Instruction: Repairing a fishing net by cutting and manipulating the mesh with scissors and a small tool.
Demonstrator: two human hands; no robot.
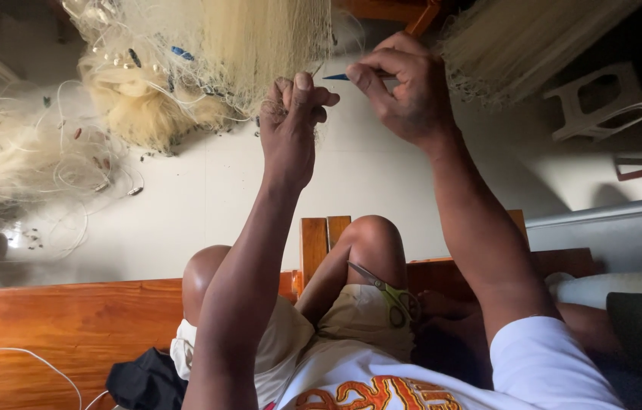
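Observation:
My left hand [291, 121] is raised and pinches a bunch of pale cream fishing net [260, 42] between thumb and fingers. Just to its right, my right hand [404, 87] grips a slim blue netting needle [336, 77] whose tip points at the left hand's fingers. The net hangs down from above in front of me and spreads left into a heap [139, 110] on the floor. A pair of yellow-green handled scissors [391, 292] rests on my lap, on my beige shorts.
I sit on an orange wooden bench [70, 326]. More net and loose line with small floats lie on the white floor at left [25, 163]. A white plastic stool [602, 102] stands at upper right. A dark cloth [146, 380] lies on the bench.

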